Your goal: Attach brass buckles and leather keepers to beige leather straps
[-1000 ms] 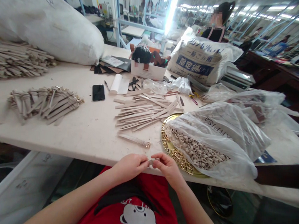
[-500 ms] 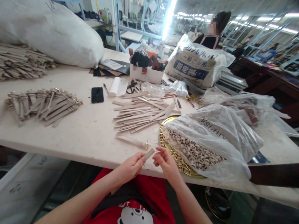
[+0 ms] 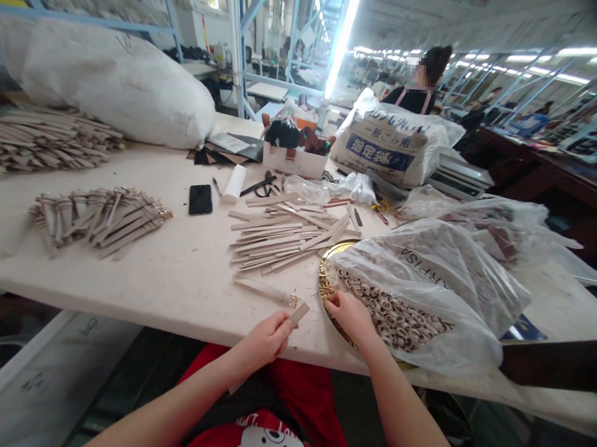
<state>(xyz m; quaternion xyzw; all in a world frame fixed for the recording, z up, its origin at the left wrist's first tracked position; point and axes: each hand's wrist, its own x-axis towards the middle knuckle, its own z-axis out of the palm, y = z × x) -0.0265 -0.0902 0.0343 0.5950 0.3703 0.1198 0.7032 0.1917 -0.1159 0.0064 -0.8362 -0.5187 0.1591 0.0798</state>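
My left hand is closed around a beige strap, whose flat end sticks out past the thumb at the table's front edge. At the left side of a round gold tray, my right hand has its fingers pinched together among small gold buckles. What those fingertips grip, if anything, is hidden. Beige loops lie right of this hand, partly under a clear plastic bag. A strap with gold hardware lies just beyond my left hand. Behind it is a heap of loose beige strips.
Bundled straps with metal ends lie on the left, near a black phone. Farther back are a white box, a large white sack and a printed bag. A person is behind the table.
My right hand has moved from beside the strap's end rightward into the tray, and its fingers have closed. My left hand keeps hold of the strap. The view has tilted up slightly.
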